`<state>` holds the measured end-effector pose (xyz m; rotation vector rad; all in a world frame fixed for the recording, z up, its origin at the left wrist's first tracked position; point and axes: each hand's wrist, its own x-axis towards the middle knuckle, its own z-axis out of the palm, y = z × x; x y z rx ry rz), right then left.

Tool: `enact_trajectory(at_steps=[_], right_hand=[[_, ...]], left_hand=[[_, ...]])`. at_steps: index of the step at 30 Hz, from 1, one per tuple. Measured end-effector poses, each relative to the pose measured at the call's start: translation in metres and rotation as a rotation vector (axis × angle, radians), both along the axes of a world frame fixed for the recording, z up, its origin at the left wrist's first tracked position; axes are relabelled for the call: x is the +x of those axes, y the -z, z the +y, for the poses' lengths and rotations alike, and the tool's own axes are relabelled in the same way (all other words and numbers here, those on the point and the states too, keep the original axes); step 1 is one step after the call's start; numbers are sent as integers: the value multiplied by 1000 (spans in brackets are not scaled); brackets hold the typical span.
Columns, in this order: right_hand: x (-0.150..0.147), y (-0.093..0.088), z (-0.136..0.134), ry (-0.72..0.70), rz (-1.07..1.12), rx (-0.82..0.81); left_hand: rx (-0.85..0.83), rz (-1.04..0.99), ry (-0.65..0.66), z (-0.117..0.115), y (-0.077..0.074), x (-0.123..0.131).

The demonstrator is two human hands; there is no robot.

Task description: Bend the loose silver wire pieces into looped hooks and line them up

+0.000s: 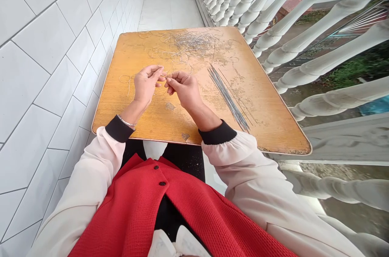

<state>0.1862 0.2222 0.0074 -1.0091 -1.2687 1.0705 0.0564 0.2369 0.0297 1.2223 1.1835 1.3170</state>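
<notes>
Over the middle of the table, my left hand (145, 83) and my right hand (184, 87) meet at the fingertips. Both are closed in a pinch on a thin, pale wire-like strand, which is mostly hidden by the fingers. Part of a fine loop shows just beyond my right hand. To the right of that hand lies a bundle of straight, thin grey wires (228, 97). A tangled heap of fine wire (194, 40) rests farther back. Left of my left hand, a loose curled strand (125, 79) lies on the wood.
The worn wooden table (114, 113) has a chipped near right corner and peeling patches. A white tiled wall (54, 75) runs along the left. A white balustrade (282, 52) stands close on the right, with greenery beyond it.
</notes>
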Motion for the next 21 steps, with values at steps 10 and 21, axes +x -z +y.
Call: enact_trajectory(at_steps=[10,21], right_hand=[[3,2,-2,-75,62,-60],[6,3,-1,-26,37,-155]], left_hand=[[-19,59,268,-5,-4,-23],[-10,45,185,-2,-3,-19]])
